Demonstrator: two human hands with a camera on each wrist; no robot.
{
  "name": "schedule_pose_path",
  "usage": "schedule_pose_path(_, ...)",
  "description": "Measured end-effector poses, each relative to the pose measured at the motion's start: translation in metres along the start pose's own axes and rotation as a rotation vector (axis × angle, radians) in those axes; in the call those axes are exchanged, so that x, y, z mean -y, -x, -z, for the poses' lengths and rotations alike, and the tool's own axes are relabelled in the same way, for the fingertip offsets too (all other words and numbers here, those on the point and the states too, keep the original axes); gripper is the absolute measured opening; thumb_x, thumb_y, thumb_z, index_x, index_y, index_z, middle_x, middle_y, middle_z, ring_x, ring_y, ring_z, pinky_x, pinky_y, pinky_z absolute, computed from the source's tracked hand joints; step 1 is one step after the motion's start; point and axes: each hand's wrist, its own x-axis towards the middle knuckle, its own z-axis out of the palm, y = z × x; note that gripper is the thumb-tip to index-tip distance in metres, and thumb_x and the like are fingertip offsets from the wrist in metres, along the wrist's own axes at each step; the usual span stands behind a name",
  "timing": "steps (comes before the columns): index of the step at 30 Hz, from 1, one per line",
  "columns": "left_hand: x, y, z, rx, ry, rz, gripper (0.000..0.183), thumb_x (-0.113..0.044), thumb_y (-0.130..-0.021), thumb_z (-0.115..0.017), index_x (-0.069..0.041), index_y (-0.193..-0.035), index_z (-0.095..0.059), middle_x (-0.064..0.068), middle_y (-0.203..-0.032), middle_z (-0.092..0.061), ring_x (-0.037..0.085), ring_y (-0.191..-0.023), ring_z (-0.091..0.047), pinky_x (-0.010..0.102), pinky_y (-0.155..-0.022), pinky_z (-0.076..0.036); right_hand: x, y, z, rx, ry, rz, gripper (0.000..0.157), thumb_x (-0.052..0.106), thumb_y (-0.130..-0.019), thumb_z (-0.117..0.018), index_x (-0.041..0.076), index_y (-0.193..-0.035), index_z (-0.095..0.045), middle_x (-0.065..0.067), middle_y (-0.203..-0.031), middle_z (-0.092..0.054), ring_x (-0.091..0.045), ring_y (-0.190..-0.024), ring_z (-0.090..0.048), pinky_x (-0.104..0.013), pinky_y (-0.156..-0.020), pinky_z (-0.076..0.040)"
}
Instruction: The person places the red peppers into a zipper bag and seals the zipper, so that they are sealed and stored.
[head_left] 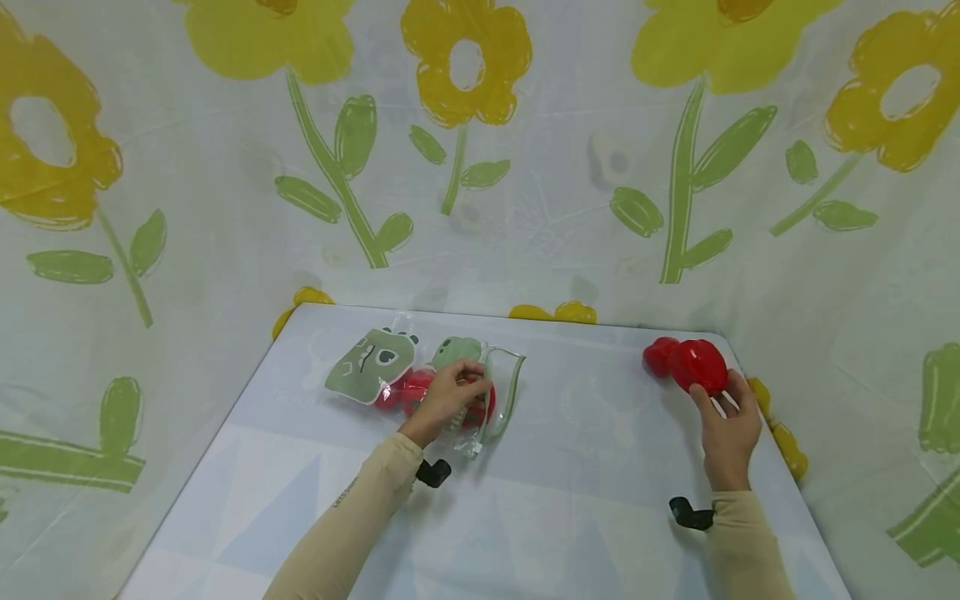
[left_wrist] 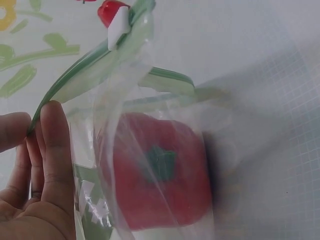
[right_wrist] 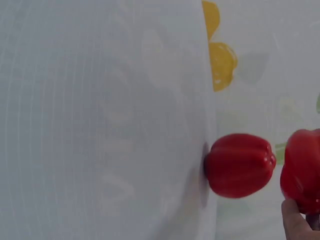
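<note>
At the left of the table, my left hand [head_left: 447, 400] pinches the green-rimmed mouth of a clear zip bag [head_left: 517, 371] between thumb and fingers. A white slider [left_wrist: 119, 27] sits on the zip. Through the plastic shows a red bell pepper [left_wrist: 160, 205] with a green stem, and more red pieces lie deeper in the bag, partly behind the hand. Over at the far right, my right hand [head_left: 729, 433] grips another red bell pepper [head_left: 699, 365] by its near side. Just left of it, a further red bell pepper [right_wrist: 239, 165] rests on the table.
A green cartoon animal face [head_left: 371, 367] is printed on the bag. The white table [head_left: 570, 517] has its back edge against a hanging flower-print cloth [head_left: 540, 200], which also rises at both sides.
</note>
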Motion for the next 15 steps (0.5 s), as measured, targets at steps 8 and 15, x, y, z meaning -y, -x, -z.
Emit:
schedule_pose_path(8,0.0,-0.001,-0.001,-0.006,-0.015,0.01,0.03,-0.017,-0.097,-0.068,-0.002,-0.123,-0.062,0.012,-0.107,-0.063,0.022,-0.084,-0.066,0.032,-0.08,-0.06,0.0,0.009,-0.017,0.058,0.007,-0.024,0.073,0.034,-0.092,-0.073,0.029,-0.156,-0.039,0.0,-0.156,-0.041,-0.025,-0.139,-0.045,-0.028,-0.102,-0.046)
schedule_pose_path(15,-0.001,-0.001,-0.002,-0.011,-0.028,0.01,0.035,-0.019,-0.098,-0.068,0.001,-0.126,-0.06,0.011,-0.107,-0.063,0.022,-0.082,-0.066,0.032,-0.08,-0.06,-0.006,0.021,-0.028,0.144,-0.022,0.042,0.072,0.031,-0.091,-0.076,0.027,-0.154,-0.041,-0.002,-0.152,-0.045,-0.027,-0.134,-0.047,-0.018,-0.092,-0.051)
